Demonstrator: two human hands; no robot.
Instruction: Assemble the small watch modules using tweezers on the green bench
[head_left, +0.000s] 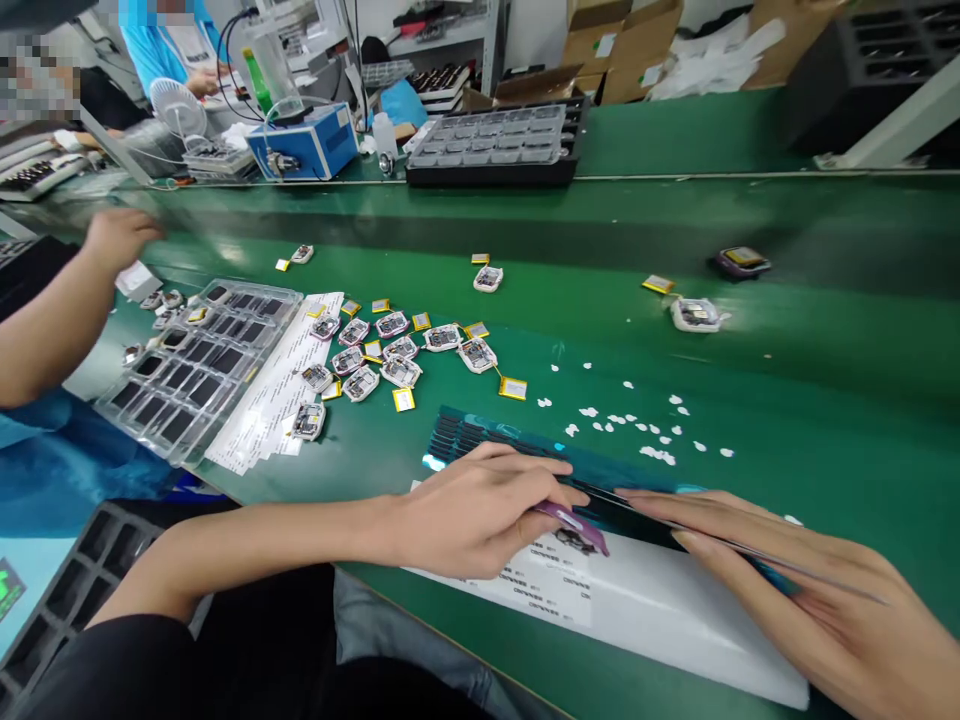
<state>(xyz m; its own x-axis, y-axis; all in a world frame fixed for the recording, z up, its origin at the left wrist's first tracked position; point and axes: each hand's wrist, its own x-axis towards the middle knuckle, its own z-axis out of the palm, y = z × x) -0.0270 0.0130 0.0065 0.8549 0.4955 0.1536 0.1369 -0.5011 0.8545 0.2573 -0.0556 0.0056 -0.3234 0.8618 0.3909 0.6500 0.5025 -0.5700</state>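
Observation:
My left hand (480,505) is closed on a small purple device housing (574,525) with circuitry visible inside. Facing it from the right, my right hand (817,590) grips thin metal tweezers (787,568), their tips pointing toward the housing. Beneath both hands lies a teal film sheet (450,430) bearing rows of narrow black strips. Partly under that film is a white label sheet (540,590) printed with small text. Left of my hands, several opened device housings (401,372) are grouped on the green bench, with yellow-edged battery cells (513,388) wired to some.
White scraps (660,455) are scattered beyond the film. A clear compartment tray (199,370) of dark screens stands at left, near a co-worker's arm (67,300). Farther back are a blue box device (304,142) and a black tray (495,140). Another person sits behind.

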